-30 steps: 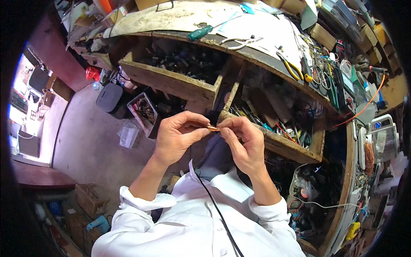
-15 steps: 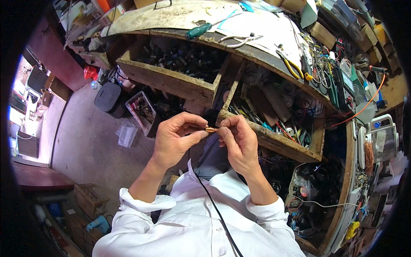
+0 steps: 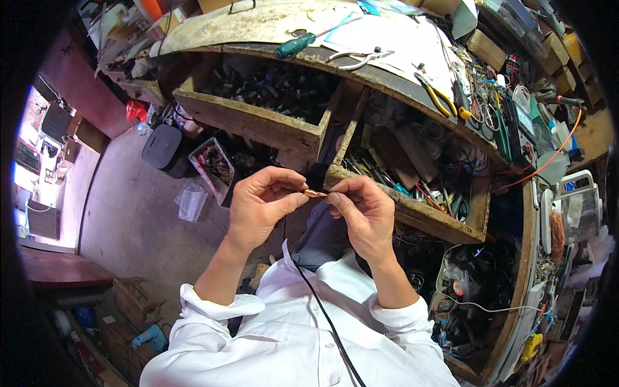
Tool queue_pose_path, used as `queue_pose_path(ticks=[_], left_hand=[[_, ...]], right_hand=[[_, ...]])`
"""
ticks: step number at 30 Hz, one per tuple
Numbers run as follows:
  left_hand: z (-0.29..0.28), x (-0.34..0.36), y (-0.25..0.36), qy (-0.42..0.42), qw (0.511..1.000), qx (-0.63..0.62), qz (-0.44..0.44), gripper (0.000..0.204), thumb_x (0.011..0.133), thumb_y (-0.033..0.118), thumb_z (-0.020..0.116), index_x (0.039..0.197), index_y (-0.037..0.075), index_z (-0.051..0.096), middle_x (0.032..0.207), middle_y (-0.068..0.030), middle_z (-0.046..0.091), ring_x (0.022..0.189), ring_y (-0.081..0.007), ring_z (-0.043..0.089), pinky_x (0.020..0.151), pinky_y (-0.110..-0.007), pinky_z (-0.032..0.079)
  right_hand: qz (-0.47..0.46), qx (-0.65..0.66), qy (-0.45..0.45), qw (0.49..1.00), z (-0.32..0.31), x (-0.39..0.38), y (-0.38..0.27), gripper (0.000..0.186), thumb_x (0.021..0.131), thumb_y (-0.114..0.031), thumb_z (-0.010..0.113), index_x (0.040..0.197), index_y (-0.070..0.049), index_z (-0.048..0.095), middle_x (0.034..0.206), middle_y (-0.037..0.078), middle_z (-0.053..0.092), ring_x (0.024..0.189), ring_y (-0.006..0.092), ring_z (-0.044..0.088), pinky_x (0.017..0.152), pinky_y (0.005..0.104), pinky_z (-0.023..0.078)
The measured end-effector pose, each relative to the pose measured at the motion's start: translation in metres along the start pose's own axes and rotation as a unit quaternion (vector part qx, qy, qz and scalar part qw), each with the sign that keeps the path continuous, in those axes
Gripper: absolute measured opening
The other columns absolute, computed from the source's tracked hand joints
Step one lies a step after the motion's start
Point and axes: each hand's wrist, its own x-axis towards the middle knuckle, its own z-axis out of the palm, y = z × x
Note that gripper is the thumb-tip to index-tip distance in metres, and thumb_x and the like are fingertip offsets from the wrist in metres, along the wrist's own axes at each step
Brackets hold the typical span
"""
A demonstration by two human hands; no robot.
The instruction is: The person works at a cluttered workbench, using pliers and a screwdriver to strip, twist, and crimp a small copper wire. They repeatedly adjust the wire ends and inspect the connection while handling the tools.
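Centre of frame, we've got small copper piece (image 3: 314, 193)! Our left hand (image 3: 256, 198) pinches left end, thumb and fingertip clamped; our right hand (image 3: 362, 205) nips right end. Upper middle, we spot open drawer (image 3: 248, 118) of dark parts; above it, green screwdriver (image 3: 296, 46), then pliers (image 3: 361, 59), on bench (image 3: 251, 29).

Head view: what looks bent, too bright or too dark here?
In the head view, the workbench's front edge bows and the corners go black; the pale sheet and far-left opening look washed out; the left drawer's contents sink into shadow; the coppery piece between left hand and right hand is too small for detail.
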Motion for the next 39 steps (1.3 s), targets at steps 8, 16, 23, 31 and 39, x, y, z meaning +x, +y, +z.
queue_pose_path(ticks=[8,16,23,31,39], left_hand=[[-0.003,0.003,-0.004,0.045,0.999,-0.025,0.007,0.027,0.082,-0.010,0.076,0.105,0.001,0.069,0.097,-0.0090,0.073,0.089,-0.0147,0.071,0.084,-0.028,0.059],[-0.009,0.003,-0.003,0.055,0.997,-0.048,0.013,0.027,0.081,-0.010,0.076,0.105,0.001,0.068,0.097,-0.0093,0.073,0.088,-0.0149,0.072,0.082,-0.028,0.059],[-0.016,0.003,0.005,0.072,0.997,0.010,0.040,0.027,0.081,-0.010,0.076,0.104,0.001,0.069,0.098,-0.0086,0.073,0.089,-0.0143,0.071,0.082,-0.027,0.059],[0.011,-0.001,0.014,-0.039,0.998,0.049,0.012,0.034,0.086,-0.010,0.073,0.118,-0.001,0.067,0.103,-0.0060,0.070,0.096,-0.0111,0.068,0.088,-0.025,0.056],[0.019,-0.005,0.015,-0.049,0.997,0.065,-0.001,0.045,0.086,-0.010,0.071,0.129,-0.001,0.061,0.106,-0.0065,0.069,0.097,-0.0106,0.067,0.089,-0.025,0.056]], right_hand=[[-0.055,-0.021,0.058,0.997,-0.020,-0.001,-0.004,0.014,0.092,0.007,0.066,0.105,0.002,0.065,0.094,0.002,0.067,0.085,0.0077,0.063,0.078,0.0221,0.052],[-0.110,-0.046,0.108,0.987,-0.044,-0.003,-0.012,0.016,0.091,0.009,0.066,0.104,0.001,0.066,0.096,0.002,0.066,0.088,0.0081,0.062,0.083,0.0217,0.050],[-0.107,-0.099,0.126,0.981,-0.067,-0.008,-0.028,0.014,0.093,0.004,0.065,0.106,0.000,0.067,0.095,0.001,0.066,0.083,0.0070,0.059,0.077,0.0209,0.048],[-0.162,-0.270,-0.056,0.948,-0.017,0.000,-0.042,0.032,0.079,-0.010,0.082,0.107,0.000,0.071,0.101,0.012,0.067,0.078,0.0195,0.064,0.065,0.0305,0.052],[-0.237,-0.300,-0.064,0.922,-0.001,0.004,-0.029,0.017,0.081,0.004,0.074,0.093,0.001,0.062,0.086,0.014,0.065,0.075,0.0307,0.065,0.065,0.0379,0.052]])
